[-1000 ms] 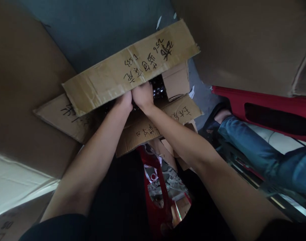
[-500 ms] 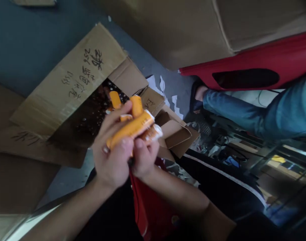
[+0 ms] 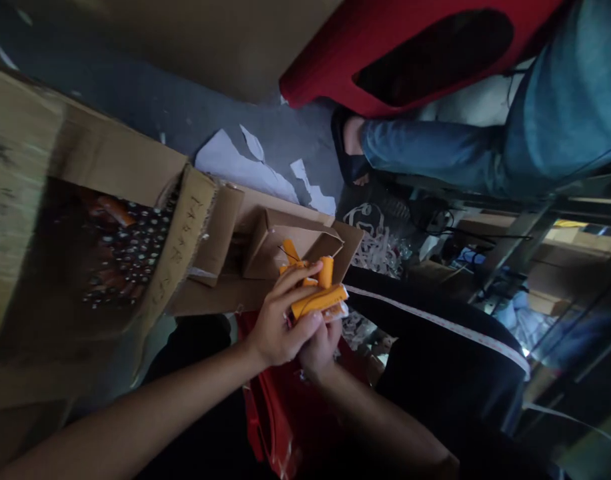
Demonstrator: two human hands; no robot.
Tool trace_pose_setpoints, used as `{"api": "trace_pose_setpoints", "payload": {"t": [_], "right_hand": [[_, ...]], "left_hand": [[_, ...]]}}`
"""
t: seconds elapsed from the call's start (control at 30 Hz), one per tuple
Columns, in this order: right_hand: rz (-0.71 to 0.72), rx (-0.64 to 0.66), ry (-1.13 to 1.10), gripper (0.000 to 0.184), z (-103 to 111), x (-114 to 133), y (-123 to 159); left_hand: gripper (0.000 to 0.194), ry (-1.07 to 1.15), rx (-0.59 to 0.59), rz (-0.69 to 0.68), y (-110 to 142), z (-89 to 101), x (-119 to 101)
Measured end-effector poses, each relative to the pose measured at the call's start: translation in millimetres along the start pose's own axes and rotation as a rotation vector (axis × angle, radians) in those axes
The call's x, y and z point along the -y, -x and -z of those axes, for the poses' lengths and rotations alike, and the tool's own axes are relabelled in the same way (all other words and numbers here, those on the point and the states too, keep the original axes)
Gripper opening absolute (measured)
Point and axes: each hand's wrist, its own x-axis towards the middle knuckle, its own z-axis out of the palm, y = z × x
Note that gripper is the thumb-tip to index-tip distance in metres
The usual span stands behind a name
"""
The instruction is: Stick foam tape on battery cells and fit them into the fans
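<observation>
Several orange cylindrical batteries [image 3: 319, 301] with white ends are bunched in my two hands, pointing different ways; thin dark wire shows near one. My left hand [image 3: 280, 323] is closed round the bunch from the left, with its fingers between the batteries. From below and the right my right hand [image 3: 321, 350] closes on the same bunch, its fingers mostly hidden. Just beyond the hands stands a small open cardboard box [image 3: 265, 250]. At the left, a larger open carton [image 3: 185, 227] contains many brownish cylinders [image 3: 130, 253] with shiny ends, lying close together.
Torn white paper [image 3: 240, 167] lies on the grey floor. A person's jeans-clad leg [image 3: 435, 150] and sandalled foot stand beside a red plastic stool [image 3: 325, 73]. Pale strip scraps [image 3: 378, 240] are heaped to the right, near a metal rack [image 3: 515, 240].
The view has swung right, so the large carton sits farther left. My hands, still round the orange batteries, have moved from in front of that carton to beside the small box.
</observation>
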Motion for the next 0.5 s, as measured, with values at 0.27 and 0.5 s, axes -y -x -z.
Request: {"api": "trace_pose_setpoints", "payload": {"t": [0.27, 0.5], "right_hand": [[-0.234, -0.244, -0.286, 0.033, 11.0, -38.0, -40.8], [-0.337, -0.258, -0.365, 0.040, 12.8, -48.1, -64.0]], "left_hand": [[0.038, 0.346, -0.086, 0.434, -33.0, -16.9, 70.6], [0.040, 0.427, -0.378, 0.887, -34.1, 1.9, 89.3]]}}
